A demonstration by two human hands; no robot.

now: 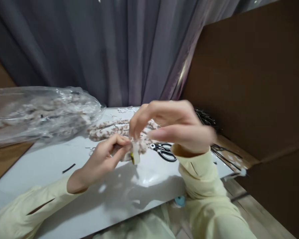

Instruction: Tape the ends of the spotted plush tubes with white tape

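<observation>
My left hand [107, 157] is closed in a pinch on a small white tag [136, 154] with a yellow and dark patch beside it, held above the white table. Fluffy pink-and-white material hangs just behind the tag. Above and to the right, my right hand [171, 124] is blurred by motion, its fingers curved down over the tag; whether its fingertips grip anything is too smeared to tell. Black-handled scissors [165, 152] lie on the table behind my right wrist. A fluffy pink-and-white strand [109, 129] lies behind my hands.
A clear plastic bag [45, 114] of fluffy pieces sits at the back left. A short black strip [68, 168] lies on the white table [52, 156]. Dark, thin strands [204, 118] are bundled at the back right. Brown board [251, 76] stands on the right, grey curtain [102, 49] behind.
</observation>
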